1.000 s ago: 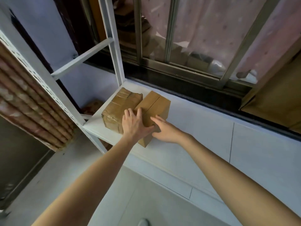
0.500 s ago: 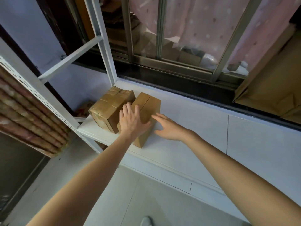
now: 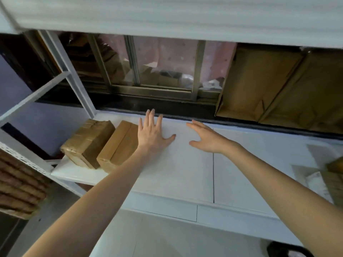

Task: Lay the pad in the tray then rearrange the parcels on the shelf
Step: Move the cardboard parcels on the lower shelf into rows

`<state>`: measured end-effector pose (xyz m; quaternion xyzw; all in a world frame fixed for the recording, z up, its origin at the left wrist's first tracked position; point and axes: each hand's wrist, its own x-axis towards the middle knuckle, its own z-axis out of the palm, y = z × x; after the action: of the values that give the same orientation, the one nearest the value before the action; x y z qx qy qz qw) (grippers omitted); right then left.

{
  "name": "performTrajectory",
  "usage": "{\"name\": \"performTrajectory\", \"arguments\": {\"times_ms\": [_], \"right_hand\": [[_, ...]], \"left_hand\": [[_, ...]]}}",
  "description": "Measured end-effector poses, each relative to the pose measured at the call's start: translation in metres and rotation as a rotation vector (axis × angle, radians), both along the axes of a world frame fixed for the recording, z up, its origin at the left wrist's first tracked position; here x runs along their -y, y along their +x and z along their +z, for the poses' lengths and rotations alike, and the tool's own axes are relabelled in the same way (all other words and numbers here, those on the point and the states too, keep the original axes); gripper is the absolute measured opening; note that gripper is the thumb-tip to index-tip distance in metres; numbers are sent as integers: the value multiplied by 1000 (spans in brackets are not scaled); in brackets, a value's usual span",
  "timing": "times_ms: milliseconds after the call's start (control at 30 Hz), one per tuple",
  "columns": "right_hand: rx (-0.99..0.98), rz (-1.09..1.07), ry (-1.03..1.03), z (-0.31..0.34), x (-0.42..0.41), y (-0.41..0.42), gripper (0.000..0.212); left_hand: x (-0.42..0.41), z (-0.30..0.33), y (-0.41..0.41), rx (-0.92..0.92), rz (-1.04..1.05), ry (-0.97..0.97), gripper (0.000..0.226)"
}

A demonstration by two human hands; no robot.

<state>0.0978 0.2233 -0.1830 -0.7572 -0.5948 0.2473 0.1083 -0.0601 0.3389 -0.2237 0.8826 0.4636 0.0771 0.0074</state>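
Two brown cardboard parcels stand side by side at the left end of the white shelf (image 3: 185,173): a tape-wrapped parcel (image 3: 87,140) on the outside and a plain parcel (image 3: 118,145) to its right. My left hand (image 3: 151,133) lies flat with fingers spread on the shelf, just right of the plain parcel, holding nothing. Over the bare board further right hovers my right hand (image 3: 206,137), open and empty. No pad or tray can be told apart in view.
A white metal rack post (image 3: 74,84) rises behind the parcels. A window frame (image 3: 148,89) runs along the back. Flattened cardboard boxes (image 3: 269,86) lean at the back right. More parcels and papers (image 3: 330,179) lie at the right edge. An upper shelf (image 3: 167,17) hangs overhead.
Both hands have come off the plain parcel and moved right onto the bare shelf. The view has swung up and to the right.
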Motion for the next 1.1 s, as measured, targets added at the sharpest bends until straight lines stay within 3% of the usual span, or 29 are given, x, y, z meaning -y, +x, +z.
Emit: {"name": "performTrajectory", "arguments": {"times_ms": [567,800,1100], "right_hand": [[66,-460,25,31,307,269,73],[88,-631,7,-13,395,338,82],[187,-728,-154,-84,429,379,94]], "left_hand": [[253,23,311,91,-528,-24,85],[329,-15,385,16,-666,-149,88],[361,-69,430,-67,-730,-234,94]]}}
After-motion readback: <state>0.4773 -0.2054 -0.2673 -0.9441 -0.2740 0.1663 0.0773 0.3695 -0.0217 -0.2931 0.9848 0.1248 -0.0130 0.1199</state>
